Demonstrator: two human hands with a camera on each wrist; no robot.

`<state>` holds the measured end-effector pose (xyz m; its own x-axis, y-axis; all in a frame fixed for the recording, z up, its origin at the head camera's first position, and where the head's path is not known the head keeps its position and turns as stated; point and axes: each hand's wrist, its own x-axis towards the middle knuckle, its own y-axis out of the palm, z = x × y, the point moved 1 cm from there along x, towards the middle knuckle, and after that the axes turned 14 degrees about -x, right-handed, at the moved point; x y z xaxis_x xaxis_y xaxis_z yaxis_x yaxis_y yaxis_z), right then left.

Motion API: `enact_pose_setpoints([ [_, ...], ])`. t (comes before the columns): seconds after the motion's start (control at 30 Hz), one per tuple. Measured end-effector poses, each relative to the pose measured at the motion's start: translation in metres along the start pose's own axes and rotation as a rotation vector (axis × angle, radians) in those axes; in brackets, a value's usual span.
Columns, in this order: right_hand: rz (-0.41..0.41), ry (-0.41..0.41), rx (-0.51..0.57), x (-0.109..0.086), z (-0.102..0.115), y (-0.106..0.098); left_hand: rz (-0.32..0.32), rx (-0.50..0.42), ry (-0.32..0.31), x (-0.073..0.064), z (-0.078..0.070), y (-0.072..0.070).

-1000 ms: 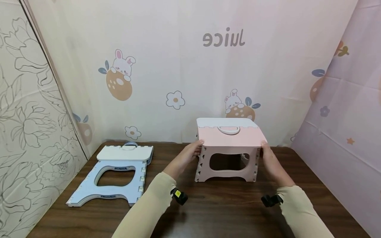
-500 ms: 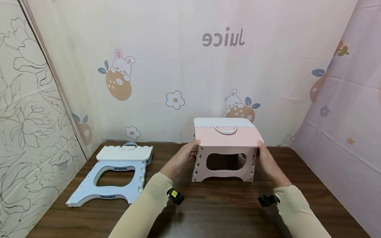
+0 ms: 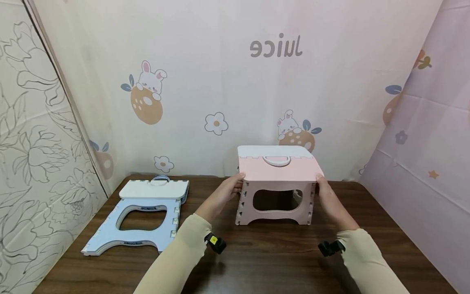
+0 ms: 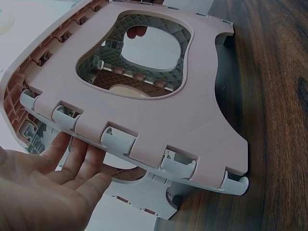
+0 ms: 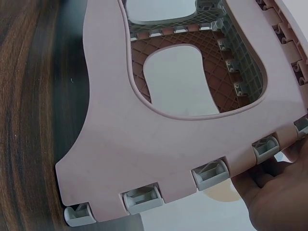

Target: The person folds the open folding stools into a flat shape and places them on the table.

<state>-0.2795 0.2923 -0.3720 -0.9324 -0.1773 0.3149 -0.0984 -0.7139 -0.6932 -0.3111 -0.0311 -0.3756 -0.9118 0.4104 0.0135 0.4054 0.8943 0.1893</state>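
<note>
A pink and white folding step stool [image 3: 282, 170] stands unfolded and upright on the table, its pink front panel facing me. A white loop handle [image 3: 278, 162] lies on its seat. My left hand [image 3: 222, 196] holds the stool's left side, thumb at the seat's front corner; in the left wrist view its fingers [image 4: 86, 166] reach against the hinged side edge. On the opposite side my right hand [image 3: 332, 201] holds the right front corner, its fingers partly hidden behind the hinged edge in the right wrist view.
A blue and white folding stool [image 3: 145, 236] lies folded flat at the left of the dark wood table [image 3: 271, 257]. Behind the table hangs a printed curtain [image 3: 191, 81]; a floral panel [image 3: 33, 134] stands at the left and another curtain [image 3: 426, 163] at the right.
Both hands and the pink stool have shifted slightly to the left, with most of that movement in the first half second. The blue stool has stayed put.
</note>
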Motion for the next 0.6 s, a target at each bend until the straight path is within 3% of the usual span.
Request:
enact_pose_setpoints([
  [0.2, 0.016, 0.028, -0.021, 0.000, 0.006, 0.002, -0.002, 0.005, 0.008, -0.002, -0.001, -0.005],
  [0.6, 0.031, -0.003, 0.004, 0.004, 0.012, 0.014, -0.049, -0.001, 0.003, -0.009, -0.002, -0.017],
])
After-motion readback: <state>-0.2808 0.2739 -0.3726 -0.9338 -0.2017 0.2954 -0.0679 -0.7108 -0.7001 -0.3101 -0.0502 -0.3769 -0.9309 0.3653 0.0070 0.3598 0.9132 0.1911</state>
